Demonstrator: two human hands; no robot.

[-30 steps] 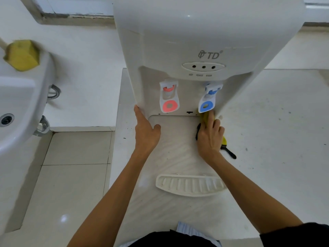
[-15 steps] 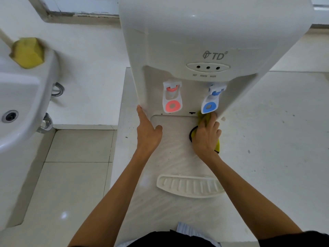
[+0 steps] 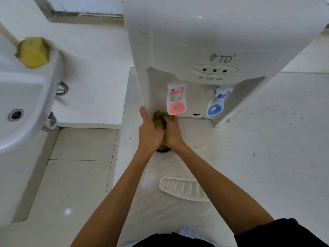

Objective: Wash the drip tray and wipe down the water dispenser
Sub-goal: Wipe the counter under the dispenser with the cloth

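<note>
— Where are the hands?
— The right hand [image 3: 171, 132] presses a yellow cloth [image 3: 160, 118] at the water dispenser [image 3: 195, 41] base, fingers seemingly curled on it; the left hand [image 3: 150, 130], fingers straight together, touches its left corner

— And the drip tray [image 3: 181, 188]?
— On the tabletop [image 3: 267, 148], nearer the person

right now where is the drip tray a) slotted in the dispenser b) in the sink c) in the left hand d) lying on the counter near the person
d: the drip tray lies on the counter, apart from the dispenser, with both hands up at the dispenser's base.
</note>
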